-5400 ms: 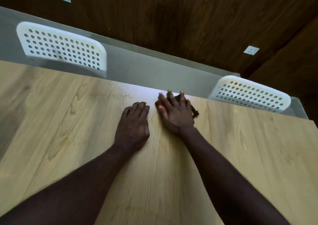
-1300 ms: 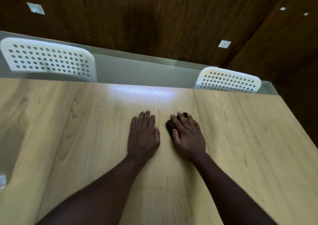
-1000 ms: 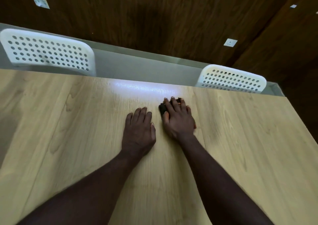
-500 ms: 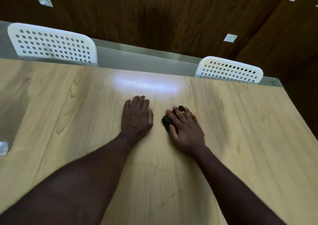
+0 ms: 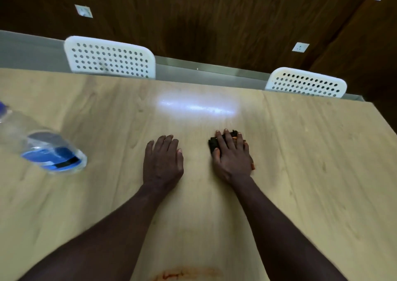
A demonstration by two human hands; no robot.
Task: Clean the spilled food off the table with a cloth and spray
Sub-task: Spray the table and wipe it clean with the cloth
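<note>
My right hand (image 5: 232,156) lies flat on a small dark cloth (image 5: 213,142) with orange edges, pressing it onto the light wooden table (image 5: 311,162). Most of the cloth is hidden under the palm. My left hand (image 5: 162,160) rests flat on the table a little to the left, fingers straight, holding nothing. A clear spray bottle (image 5: 43,149) with a blue label stands at the table's left side, blurred. An orange-red smear (image 5: 184,275) marks the table at the near edge of the view.
Two white perforated chair backs (image 5: 109,58) (image 5: 306,83) stand behind the table's far edge. A grey ledge (image 5: 204,70) and dark wood wall lie beyond. A bright light reflection (image 5: 197,106) sits on the table ahead of my hands.
The view has swung left and down, bringing the spray bottle and the orange-red smear into sight. My right hand has slid the cloth forward and back; my left hand stays flat.
</note>
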